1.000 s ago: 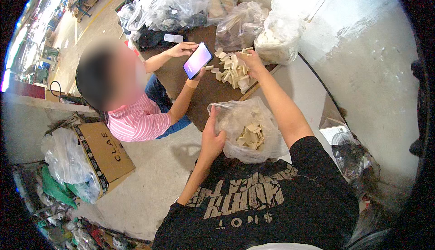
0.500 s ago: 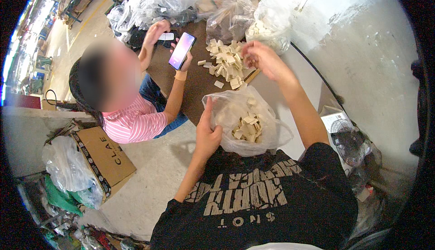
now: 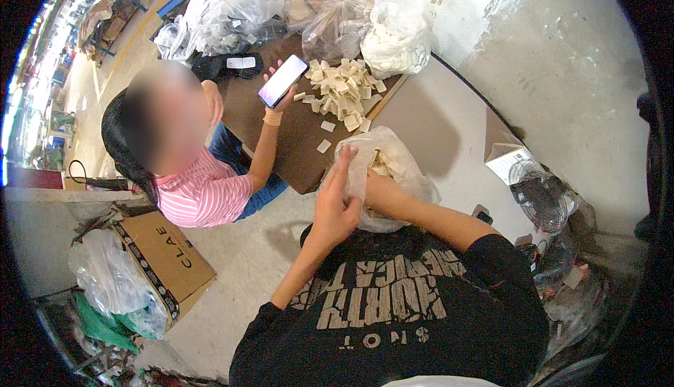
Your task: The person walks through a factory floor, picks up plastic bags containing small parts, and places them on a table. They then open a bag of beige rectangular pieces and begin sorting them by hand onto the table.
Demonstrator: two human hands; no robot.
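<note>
The left hand (image 3: 335, 208) grips the near edge of a clear plastic bag (image 3: 397, 169) of pale blocks, fingers closed on the film, while the right hand is pushed down inside that bag and hidden, so its fingers cannot be told. The bag sits just off the near corner of the dark brown table (image 3: 281, 141), where a heap of cream blocks (image 3: 340, 92) lies. Across that table a seated person in a pink striped shirt (image 3: 203, 194) holds up a smartphone (image 3: 282, 80).

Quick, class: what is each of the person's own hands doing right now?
Left hand: gripping the rim of the clear bag, holding it open.
Right hand: inside the bag, hidden; whether it is open or closed cannot be told.
</note>
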